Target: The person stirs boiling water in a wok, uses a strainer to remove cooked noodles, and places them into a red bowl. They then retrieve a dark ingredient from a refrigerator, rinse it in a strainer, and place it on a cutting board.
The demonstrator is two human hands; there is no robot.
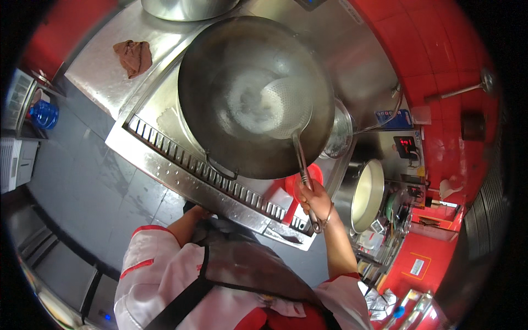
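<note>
My right hand [317,201] grips the metal handle of a large perforated skimmer [287,108]. The skimmer's round head rests inside a big dark wok [206,136], over a cloudy, whitish patch at its bottom. Steam or haze blurs what lies there. Below the wok's rim, close to my right hand, is a red plastic ladle or dipper [291,187] with its handle pointing towards me. My left hand [201,212] is low at the stove's front edge, beside something dark; its fingers are mostly hidden.
A slotted drain channel [181,156] runs along the steel stove front [165,177]. A brown cloth [134,58] lies on the left counter. A metal basin [339,130] stands right of the wok, and a deep pot of pale liquid [366,196] farther right. A steel pot [189,9] is behind.
</note>
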